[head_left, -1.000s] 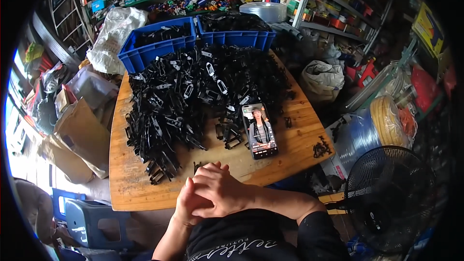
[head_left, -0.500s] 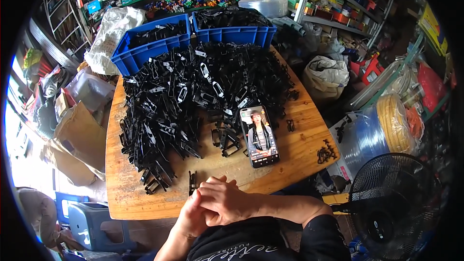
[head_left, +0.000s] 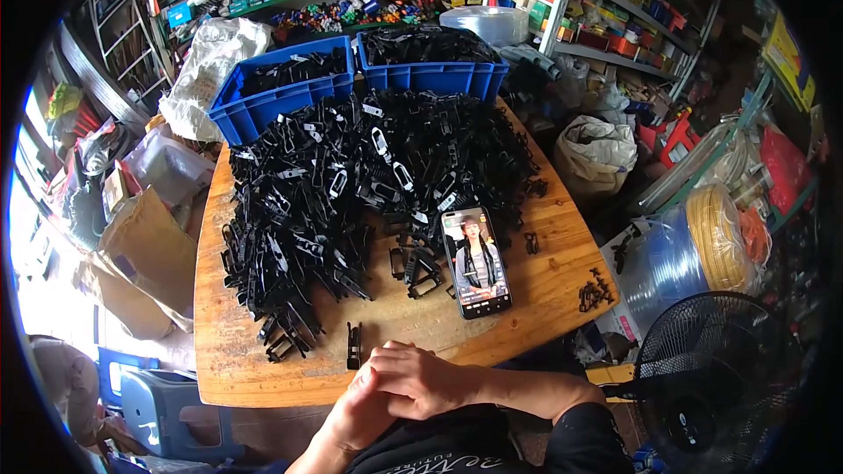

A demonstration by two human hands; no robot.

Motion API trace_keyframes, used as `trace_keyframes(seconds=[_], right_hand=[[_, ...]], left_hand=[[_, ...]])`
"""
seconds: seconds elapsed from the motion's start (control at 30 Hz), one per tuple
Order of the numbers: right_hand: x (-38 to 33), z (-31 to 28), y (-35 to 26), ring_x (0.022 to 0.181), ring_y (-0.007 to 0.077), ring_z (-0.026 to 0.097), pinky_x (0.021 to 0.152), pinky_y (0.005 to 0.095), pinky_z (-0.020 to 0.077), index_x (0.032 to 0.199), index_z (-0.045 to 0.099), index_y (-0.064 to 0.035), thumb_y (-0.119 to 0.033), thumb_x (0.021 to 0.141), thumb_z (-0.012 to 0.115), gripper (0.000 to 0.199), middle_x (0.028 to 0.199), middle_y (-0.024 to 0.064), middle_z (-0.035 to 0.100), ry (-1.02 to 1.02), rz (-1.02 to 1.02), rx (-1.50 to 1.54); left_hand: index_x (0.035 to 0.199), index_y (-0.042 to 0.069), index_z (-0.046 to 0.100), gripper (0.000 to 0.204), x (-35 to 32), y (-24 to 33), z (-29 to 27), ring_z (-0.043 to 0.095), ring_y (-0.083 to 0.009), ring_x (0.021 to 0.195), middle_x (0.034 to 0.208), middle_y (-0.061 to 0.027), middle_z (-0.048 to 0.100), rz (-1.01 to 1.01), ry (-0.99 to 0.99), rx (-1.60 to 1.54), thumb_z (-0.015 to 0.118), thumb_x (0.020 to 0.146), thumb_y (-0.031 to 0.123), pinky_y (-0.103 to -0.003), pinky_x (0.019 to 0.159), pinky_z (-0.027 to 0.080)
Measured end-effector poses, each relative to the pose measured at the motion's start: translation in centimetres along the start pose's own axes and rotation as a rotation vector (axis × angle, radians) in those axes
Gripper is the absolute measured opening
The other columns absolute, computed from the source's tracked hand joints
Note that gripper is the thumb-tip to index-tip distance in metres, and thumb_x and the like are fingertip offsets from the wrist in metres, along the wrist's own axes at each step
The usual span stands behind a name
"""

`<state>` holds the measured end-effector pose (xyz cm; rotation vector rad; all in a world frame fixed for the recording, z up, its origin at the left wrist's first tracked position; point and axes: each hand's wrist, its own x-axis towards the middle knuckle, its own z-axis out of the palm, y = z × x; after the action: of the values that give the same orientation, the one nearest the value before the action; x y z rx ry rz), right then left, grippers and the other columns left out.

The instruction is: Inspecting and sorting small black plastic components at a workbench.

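- The left hand (head_left: 358, 408) and right hand (head_left: 417, 379), clasped, have drawn back slightly toward the body, baring more of the lone clip (head_left: 354, 347).
- It lies on the table (head_left: 250, 373), just beyond the left hand, the nearer one; its long axis points away from the person.
- Both hands are folded closed together; no held thing shows.
- One lone clip, one phone (head_left: 476, 263), two bins (head_left: 303, 96); the heap (head_left: 303, 202) defies counting.

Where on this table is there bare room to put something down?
On the table, bare wood shows between the phone and the small black pieces at the right corner, between the phone and the lone clip, and at the front-left corner, beside the big black heap. The heap and two blue bins crowd the middle and back.
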<state>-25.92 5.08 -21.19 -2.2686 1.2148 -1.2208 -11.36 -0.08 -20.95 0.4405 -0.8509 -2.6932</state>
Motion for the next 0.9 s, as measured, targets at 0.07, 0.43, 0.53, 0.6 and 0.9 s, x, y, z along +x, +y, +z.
trace_keyframes(seconds=[0.07,0.43,0.53,0.6,0.9], right_hand=[[-0.1,0.2,-0.5,0.095,0.0282,0.051,0.087,0.0407,0.0403,0.097,0.059,0.0026,-0.017,0.065,0.065,0.038,0.099,0.0132,0.05,-0.012,0.101,-0.087],[0.3,0.1,-0.3,0.094,0.0308,0.051,0.084,0.0416,0.0419,0.096,0.057,0.0013,-0.011,0.065,0.065,0.034,0.101,0.0141,0.05,0.01,0.055,-0.056],[0.0,0.6,-0.1,0.093,0.0307,0.051,0.083,0.0413,0.0413,0.097,0.056,0.0015,-0.012,0.067,0.065,0.034,0.098,0.0143,0.049,0.019,0.027,-0.015],[-0.2,0.7,0.2,0.092,0.0307,0.051,0.084,0.0411,0.041,0.097,0.055,0.0016,-0.012,0.067,0.065,0.034,0.097,0.0145,0.05,0.018,-0.023,-0.011],[-1.3,-9.2,7.3,0.092,0.0189,0.053,0.082,0.0357,0.0379,0.094,0.059,-0.0085,-0.003,0.077,0.056,0.019,0.091,0.0065,0.062,0.392,0.183,-0.833]], left_hand=[[0.136,0.001,0.03,0.074,0.3,0.4,0.0,0.039,-0.0292,0.126,0.135,-0.0169,0.039,-0.064,0.067,0.016,0.054,0.086,0.05,-0.041,0.105,0.032],[0.138,-0.002,0.025,0.086,0.7,0.7,-0.3,0.035,-0.0322,0.129,0.141,-0.0232,0.031,-0.103,0.015,-0.019,0.059,0.081,0.052,-0.044,0.106,0.029],[0.138,0.0,0.026,0.084,0.3,0.6,0.2,0.034,-0.0332,0.13,0.141,-0.0233,0.031,-0.091,0.003,-0.007,0.06,0.081,0.05,-0.043,0.106,0.03],[0.139,0.002,0.026,0.083,0.1,0.1,-0.3,0.033,-0.0327,0.13,0.141,-0.0225,0.031,-0.082,-0.017,-0.037,0.062,0.08,0.048,-0.044,0.107,0.028],[0.14,-0.001,0.031,0.068,0.1,3.1,-2.6,0.037,-0.026,0.13,0.141,-0.019,0.038,0.347,0.239,0.492,0.057,0.085,0.029,-0.037,0.107,0.025]])
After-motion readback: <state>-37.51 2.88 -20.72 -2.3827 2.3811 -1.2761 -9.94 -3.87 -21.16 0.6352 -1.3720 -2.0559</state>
